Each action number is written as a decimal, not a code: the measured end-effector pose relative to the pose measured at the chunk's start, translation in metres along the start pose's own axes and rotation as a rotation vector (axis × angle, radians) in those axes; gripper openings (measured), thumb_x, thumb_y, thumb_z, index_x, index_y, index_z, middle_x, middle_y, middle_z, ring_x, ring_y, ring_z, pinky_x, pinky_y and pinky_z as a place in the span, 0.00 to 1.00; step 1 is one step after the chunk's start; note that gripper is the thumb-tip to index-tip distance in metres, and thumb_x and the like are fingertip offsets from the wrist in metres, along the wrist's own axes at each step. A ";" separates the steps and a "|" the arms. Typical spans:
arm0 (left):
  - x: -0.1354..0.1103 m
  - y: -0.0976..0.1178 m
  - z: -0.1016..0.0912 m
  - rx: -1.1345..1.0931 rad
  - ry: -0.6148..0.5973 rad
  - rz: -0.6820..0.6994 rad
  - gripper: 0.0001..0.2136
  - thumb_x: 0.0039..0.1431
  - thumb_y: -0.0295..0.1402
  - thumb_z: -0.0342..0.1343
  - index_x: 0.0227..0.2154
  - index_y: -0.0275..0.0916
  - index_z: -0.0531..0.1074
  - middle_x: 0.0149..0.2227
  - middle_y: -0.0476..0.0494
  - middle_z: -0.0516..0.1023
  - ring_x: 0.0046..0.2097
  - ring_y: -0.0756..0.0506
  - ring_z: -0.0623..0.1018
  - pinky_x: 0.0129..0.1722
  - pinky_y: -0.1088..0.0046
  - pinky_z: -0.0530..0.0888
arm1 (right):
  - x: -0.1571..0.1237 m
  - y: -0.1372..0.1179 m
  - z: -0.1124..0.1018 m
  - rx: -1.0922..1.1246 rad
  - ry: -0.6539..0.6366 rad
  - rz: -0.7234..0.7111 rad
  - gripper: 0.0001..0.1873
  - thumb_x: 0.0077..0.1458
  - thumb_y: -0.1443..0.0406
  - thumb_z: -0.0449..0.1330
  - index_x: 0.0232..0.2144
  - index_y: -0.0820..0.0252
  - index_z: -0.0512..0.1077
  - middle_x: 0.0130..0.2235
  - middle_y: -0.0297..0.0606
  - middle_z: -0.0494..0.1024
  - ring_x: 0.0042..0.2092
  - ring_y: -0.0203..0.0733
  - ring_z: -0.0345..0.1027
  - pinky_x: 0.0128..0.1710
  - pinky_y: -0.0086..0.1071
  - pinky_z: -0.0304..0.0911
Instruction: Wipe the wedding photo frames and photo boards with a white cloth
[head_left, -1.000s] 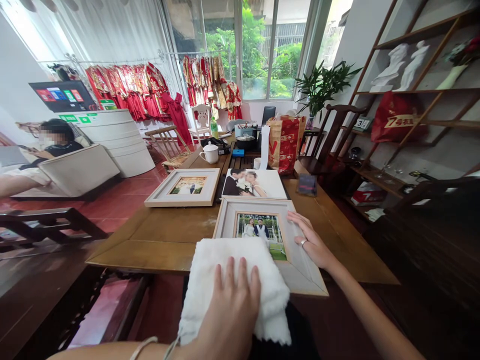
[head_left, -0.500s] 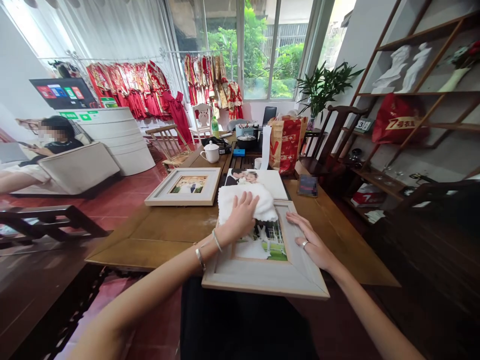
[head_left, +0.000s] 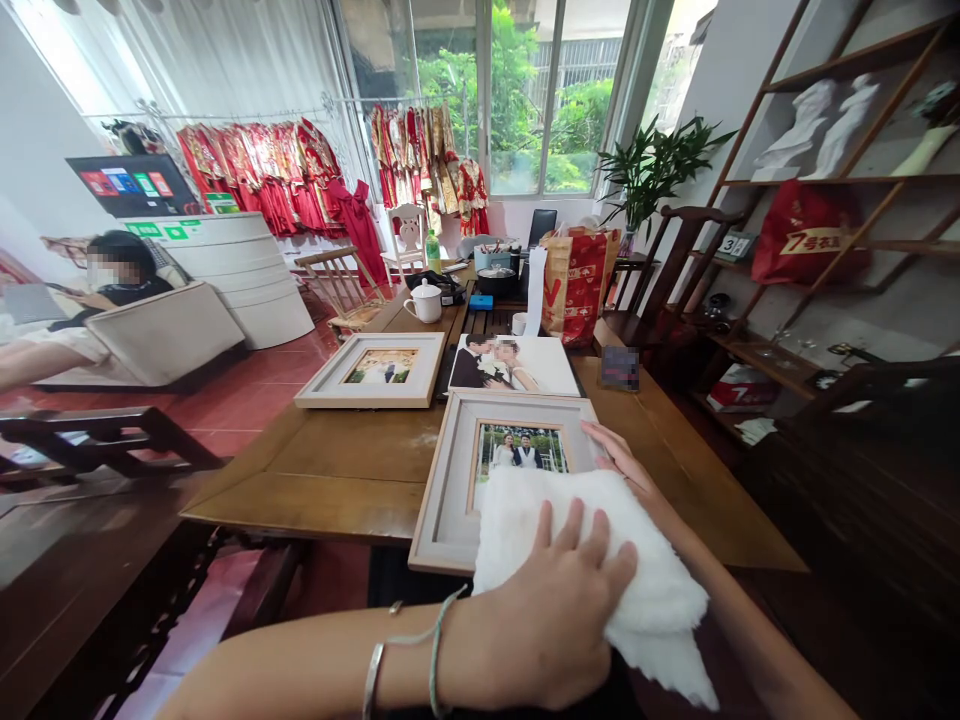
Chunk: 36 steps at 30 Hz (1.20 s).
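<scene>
Left hand: left hand (head_left: 551,610), lower centre of the frame, lies flat with the fingers spread, palm pressed down on the cloth.
Cloth: white fluffy cloth (head_left: 664,600), under the left hand, covers the near right part of the frame and hangs past its near edge.
Frame: pale wooden frame (head_left: 450,490) with a photo of a couple lies flat at the near edge of the table, centre of the picture. Its near end juts over the table's edge.
Right hand: right hand (head_left: 626,468), right of centre, rests on the frame's right border with the fingers stretched out. The palm and thumb are hidden behind the cloth.
Wrist: two bracelets (head_left: 435,660) sit on the left wrist, bottom centre.
Table: brown wooden table (head_left: 337,480) runs from centre to upper centre.
Other items on table: a second frame (head_left: 373,398) lies left of centre, with an unframed print (head_left: 525,370) just beside it. Beyond them stand a white mug (head_left: 427,300) and a red bag (head_left: 581,285).
Surroundings: red garments (head_left: 277,180) hang at upper left, and a seated person (head_left: 120,275) is at the left edge. A shelf (head_left: 825,180) stands at upper right.
</scene>
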<state>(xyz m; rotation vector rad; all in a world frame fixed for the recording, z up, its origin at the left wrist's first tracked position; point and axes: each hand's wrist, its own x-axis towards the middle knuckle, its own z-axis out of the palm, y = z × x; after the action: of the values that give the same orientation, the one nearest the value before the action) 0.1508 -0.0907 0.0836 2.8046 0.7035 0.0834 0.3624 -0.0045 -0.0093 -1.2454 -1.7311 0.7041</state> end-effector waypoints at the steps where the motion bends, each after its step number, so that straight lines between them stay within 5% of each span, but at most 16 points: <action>1: 0.001 -0.001 0.003 0.031 0.007 -0.005 0.29 0.56 0.29 0.47 0.61 0.31 0.48 0.62 0.29 0.53 0.64 0.29 0.49 0.59 0.43 0.52 | 0.000 -0.001 0.000 -0.001 0.000 -0.002 0.23 0.60 0.57 0.46 0.58 0.48 0.59 0.62 0.38 0.56 0.66 0.45 0.42 0.65 0.45 0.40; 6: 0.023 -0.021 0.018 0.251 0.028 -0.169 0.28 0.56 0.24 0.46 0.61 0.30 0.49 0.63 0.25 0.51 0.63 0.27 0.51 0.54 0.37 0.55 | -0.001 0.003 0.000 -0.005 0.007 -0.058 0.23 0.59 0.59 0.48 0.57 0.50 0.60 0.62 0.41 0.57 0.65 0.46 0.45 0.64 0.47 0.42; 10: 0.049 -0.062 0.010 0.375 0.061 -0.305 0.29 0.54 0.18 0.44 0.61 0.31 0.50 0.63 0.26 0.52 0.63 0.31 0.54 0.55 0.41 0.57 | -0.002 0.006 -0.001 -0.050 0.040 -0.060 0.25 0.57 0.63 0.51 0.57 0.50 0.59 0.62 0.42 0.57 0.65 0.46 0.46 0.64 0.49 0.42; 15: 0.079 -0.121 -0.012 0.361 0.170 -0.142 0.31 0.51 0.14 0.41 0.60 0.34 0.51 0.64 0.36 0.53 0.65 0.39 0.51 0.59 0.54 0.56 | -0.002 0.005 -0.001 -0.061 0.063 -0.071 0.24 0.52 0.69 0.53 0.52 0.52 0.61 0.61 0.42 0.59 0.64 0.47 0.49 0.63 0.49 0.43; 20: 0.094 -0.146 -0.021 0.246 0.087 0.046 0.37 0.44 0.14 0.42 0.61 0.36 0.50 0.65 0.45 0.52 0.66 0.47 0.47 0.62 0.61 0.48 | 0.000 0.002 -0.002 -0.059 0.084 -0.056 0.21 0.49 0.70 0.53 0.47 0.53 0.63 0.55 0.42 0.66 0.59 0.49 0.57 0.60 0.48 0.50; 26: 0.074 -0.122 -0.011 0.149 0.048 -0.040 0.34 0.44 0.19 0.44 0.60 0.33 0.53 0.63 0.40 0.57 0.65 0.43 0.50 0.61 0.58 0.51 | 0.002 0.003 -0.001 -0.023 0.095 -0.031 0.16 0.54 0.66 0.51 0.46 0.53 0.62 0.53 0.41 0.67 0.58 0.47 0.57 0.59 0.46 0.51; 30: 0.049 -0.084 -0.004 0.066 0.077 -0.140 0.33 0.47 0.22 0.45 0.60 0.32 0.52 0.61 0.36 0.59 0.64 0.39 0.54 0.60 0.55 0.54 | 0.002 0.007 -0.001 -0.015 0.124 -0.041 0.17 0.57 0.64 0.48 0.49 0.51 0.63 0.57 0.40 0.64 0.61 0.46 0.53 0.61 0.46 0.48; 36: 0.014 -0.020 -0.003 -0.120 0.094 -0.053 0.33 0.47 0.24 0.48 0.60 0.34 0.53 0.62 0.40 0.59 0.64 0.39 0.54 0.62 0.58 0.54 | 0.001 0.008 -0.004 -0.009 0.095 -0.060 0.19 0.58 0.58 0.48 0.51 0.51 0.65 0.58 0.41 0.63 0.62 0.48 0.52 0.62 0.45 0.48</action>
<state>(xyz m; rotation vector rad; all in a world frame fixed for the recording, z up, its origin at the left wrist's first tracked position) 0.1537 -0.0668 0.0815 2.6799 0.7673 0.2410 0.3694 -0.0013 -0.0137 -1.2086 -1.6878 0.5939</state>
